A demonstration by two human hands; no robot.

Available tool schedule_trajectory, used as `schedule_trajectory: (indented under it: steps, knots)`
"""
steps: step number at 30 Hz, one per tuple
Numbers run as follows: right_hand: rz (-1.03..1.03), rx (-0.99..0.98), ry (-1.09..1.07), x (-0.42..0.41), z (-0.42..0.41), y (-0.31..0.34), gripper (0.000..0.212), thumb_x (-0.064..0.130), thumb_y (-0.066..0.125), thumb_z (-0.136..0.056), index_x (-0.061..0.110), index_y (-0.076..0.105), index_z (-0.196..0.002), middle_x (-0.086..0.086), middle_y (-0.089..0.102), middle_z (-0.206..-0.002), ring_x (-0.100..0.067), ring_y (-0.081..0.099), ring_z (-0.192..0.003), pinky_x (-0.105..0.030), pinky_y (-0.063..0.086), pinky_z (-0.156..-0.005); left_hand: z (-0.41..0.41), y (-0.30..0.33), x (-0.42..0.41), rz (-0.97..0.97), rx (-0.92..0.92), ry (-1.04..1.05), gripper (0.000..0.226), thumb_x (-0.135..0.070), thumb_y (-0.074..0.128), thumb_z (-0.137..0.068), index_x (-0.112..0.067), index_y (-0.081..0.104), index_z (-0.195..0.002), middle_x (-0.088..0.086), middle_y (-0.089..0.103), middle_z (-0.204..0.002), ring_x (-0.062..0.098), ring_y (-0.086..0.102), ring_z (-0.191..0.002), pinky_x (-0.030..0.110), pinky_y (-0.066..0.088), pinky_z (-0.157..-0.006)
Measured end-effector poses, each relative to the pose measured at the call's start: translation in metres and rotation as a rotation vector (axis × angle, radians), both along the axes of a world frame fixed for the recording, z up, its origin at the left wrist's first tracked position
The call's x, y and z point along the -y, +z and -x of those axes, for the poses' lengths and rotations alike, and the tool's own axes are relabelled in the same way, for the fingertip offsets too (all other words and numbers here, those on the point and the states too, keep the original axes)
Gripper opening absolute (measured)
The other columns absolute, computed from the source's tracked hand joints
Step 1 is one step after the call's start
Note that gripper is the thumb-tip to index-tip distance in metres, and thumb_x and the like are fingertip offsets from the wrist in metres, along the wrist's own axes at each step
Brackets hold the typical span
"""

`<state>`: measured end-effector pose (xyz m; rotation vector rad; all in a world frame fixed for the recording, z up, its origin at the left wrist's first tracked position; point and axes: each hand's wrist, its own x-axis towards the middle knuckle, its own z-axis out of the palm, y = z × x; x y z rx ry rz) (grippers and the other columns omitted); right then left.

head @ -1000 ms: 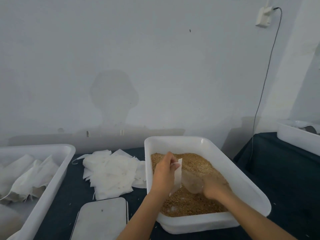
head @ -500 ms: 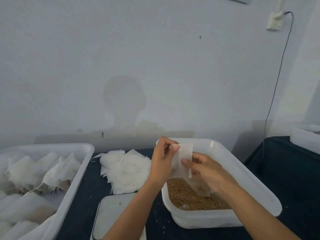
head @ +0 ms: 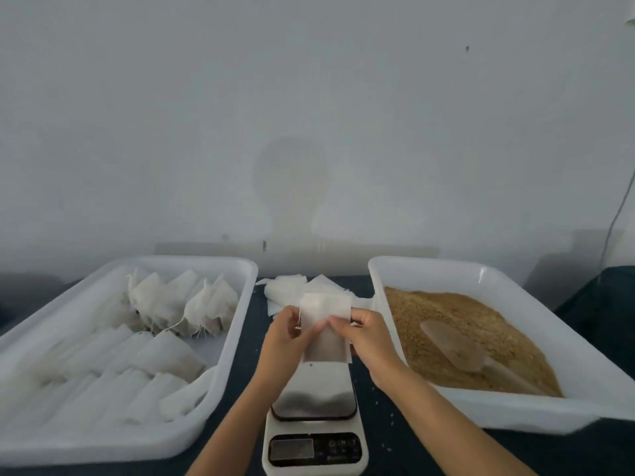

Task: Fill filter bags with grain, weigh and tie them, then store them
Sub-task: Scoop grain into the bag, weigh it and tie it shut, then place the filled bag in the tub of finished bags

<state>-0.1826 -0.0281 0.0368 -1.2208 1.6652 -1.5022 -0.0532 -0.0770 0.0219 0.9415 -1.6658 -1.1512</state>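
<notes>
Both hands hold one white filter bag (head: 324,329) upright over the digital scale (head: 314,424). My left hand (head: 283,334) pinches its left edge and my right hand (head: 366,333) pinches its right edge. On the right stands a white tub (head: 563,341) of brown grain (head: 457,324), with a clear plastic scoop (head: 457,348) lying on the grain. On the left, a white tray (head: 220,365) holds several filled, tied bags (head: 182,307). A pile of empty filter bags (head: 292,290) lies behind my hands.
The dark table cover (head: 249,331) shows between the tray and the tub, with a few loose grains near the scale. A pale wall rises right behind the table. A cable (head: 618,207) hangs down the wall at far right.
My right hand has left the scoop lying in the grain tub. Both hands brought the bag left from over the tub to above the scale. The view swung left.
</notes>
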Motion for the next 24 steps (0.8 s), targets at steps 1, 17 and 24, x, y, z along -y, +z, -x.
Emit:
schedule_trajectory:
  steps: [1,17,24]
  knots:
    - [-0.01,-0.022,0.007,0.002,-0.004,-0.005,0.008,0.02,0.067,-0.086,0.014,0.071,-0.088,-0.004,0.07,-0.093,-0.017,0.063,-0.089,-0.024,0.053,-0.071,-0.005,-0.007,0.002,-0.007,0.014,0.027,0.026,-0.02,0.067,-0.086,0.001,0.056,-0.097,0.021,0.062,-0.092,0.033,0.061,-0.084,0.042,0.051,-0.073]
    - [-0.009,-0.405,-0.064,0.022,-0.007,-0.054,0.006,0.018,0.064,-0.088,0.013,0.062,-0.091,0.005,0.062,-0.086,-0.006,0.056,-0.08,-0.01,0.041,-0.067,-0.016,-0.046,0.023,0.136,0.281,0.126,0.02,-0.021,0.068,-0.085,-0.014,0.049,-0.085,0.0,0.054,-0.077,0.01,0.047,-0.068,0.016,0.035,-0.058]
    - [0.087,-0.244,-0.108,0.017,0.009,-0.041,0.017,0.006,0.057,-0.091,0.019,0.054,-0.103,0.005,0.061,-0.099,-0.007,0.056,-0.097,-0.021,0.045,-0.083,-0.025,-0.041,0.029,0.094,-0.001,0.254,0.021,-0.006,0.065,-0.086,-0.013,0.049,-0.098,-0.001,0.058,-0.097,0.01,0.057,-0.094,0.014,0.043,-0.078]
